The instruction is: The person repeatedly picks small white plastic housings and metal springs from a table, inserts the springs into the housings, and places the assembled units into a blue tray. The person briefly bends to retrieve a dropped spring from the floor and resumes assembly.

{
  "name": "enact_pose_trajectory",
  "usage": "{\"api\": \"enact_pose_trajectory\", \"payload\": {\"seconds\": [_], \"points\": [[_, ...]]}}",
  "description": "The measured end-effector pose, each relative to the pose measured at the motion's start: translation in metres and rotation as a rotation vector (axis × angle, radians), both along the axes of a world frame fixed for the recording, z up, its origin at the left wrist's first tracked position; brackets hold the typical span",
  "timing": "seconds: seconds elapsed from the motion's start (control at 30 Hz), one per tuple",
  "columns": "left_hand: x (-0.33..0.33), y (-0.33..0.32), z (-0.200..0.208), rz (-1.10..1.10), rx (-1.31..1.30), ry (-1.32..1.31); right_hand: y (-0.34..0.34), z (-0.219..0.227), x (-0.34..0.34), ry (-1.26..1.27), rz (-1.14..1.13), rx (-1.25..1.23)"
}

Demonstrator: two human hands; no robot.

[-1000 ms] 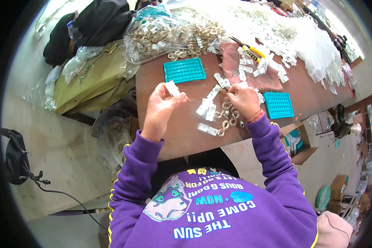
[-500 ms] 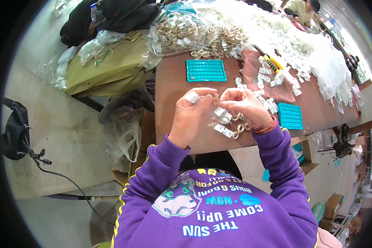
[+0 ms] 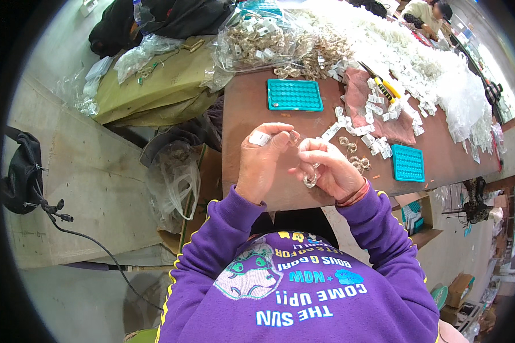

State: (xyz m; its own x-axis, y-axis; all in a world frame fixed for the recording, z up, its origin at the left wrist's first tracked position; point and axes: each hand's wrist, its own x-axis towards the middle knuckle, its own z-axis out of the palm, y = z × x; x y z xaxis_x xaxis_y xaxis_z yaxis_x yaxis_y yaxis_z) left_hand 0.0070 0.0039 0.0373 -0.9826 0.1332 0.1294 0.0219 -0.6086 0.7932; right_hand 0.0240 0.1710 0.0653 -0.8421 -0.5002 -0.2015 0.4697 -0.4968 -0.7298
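Observation:
My left hand (image 3: pixel 256 166) is closed, thumb and forefinger pinching a small beige loop (image 3: pixel 294 137). A white tag (image 3: pixel 260 138) lies against that hand, near the base of the thumb. Just to the right, my right hand (image 3: pixel 336 174) has its fingers curled, and a clear, glossy loop (image 3: pixel 310 181) hangs below them. Whether its thumb and forefinger pinch anything more is too small to tell. Beyond the right hand, several beige twisted loops (image 3: pixel 357 163) lie on the brown table (image 3: pixel 246 114), beside scattered white tags (image 3: pixel 377 146).
A teal dimpled tray (image 3: pixel 294 95) lies ahead, another teal tray (image 3: pixel 408 163) at right. Yellow-and-black pliers (image 3: pixel 388 90) rest on a pink cloth (image 3: pixel 357 97). A clear bag of tagged loops (image 3: pixel 257 43) and a white heap (image 3: pixel 395 46) fill the far side. Another person (image 3: pixel 426 17) sits far right.
My hands have drawn slightly apart, the right one turning lower. A glossy loop now shows hanging under the right fingers. The whole view has shifted a little.

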Motion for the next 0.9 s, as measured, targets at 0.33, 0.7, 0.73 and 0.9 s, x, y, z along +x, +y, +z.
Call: {"api": "enact_pose_trajectory", "payload": {"seconds": [0.33, 0.7, 0.73, 0.9], "points": [[0.002, 0.001, 0.0, 0.118, -0.051, -0.051, 0.001, 0.019, -0.002, 0.734, -0.339, 0.775], [0.01, 0.009, 0.008, 0.172, -0.057, -0.193, -0.016, 0.002, -0.016, 1.046, -0.48, 1.065], [0.009, 0.006, 0.008, 0.111, 0.045, -0.31, -0.013, 0.001, -0.017, 0.858, -0.422, 1.032], [0.007, -0.01, 0.002, -0.176, 0.361, -0.354, 0.003, 0.003, -0.026, 0.2, -0.245, 0.297]]}}
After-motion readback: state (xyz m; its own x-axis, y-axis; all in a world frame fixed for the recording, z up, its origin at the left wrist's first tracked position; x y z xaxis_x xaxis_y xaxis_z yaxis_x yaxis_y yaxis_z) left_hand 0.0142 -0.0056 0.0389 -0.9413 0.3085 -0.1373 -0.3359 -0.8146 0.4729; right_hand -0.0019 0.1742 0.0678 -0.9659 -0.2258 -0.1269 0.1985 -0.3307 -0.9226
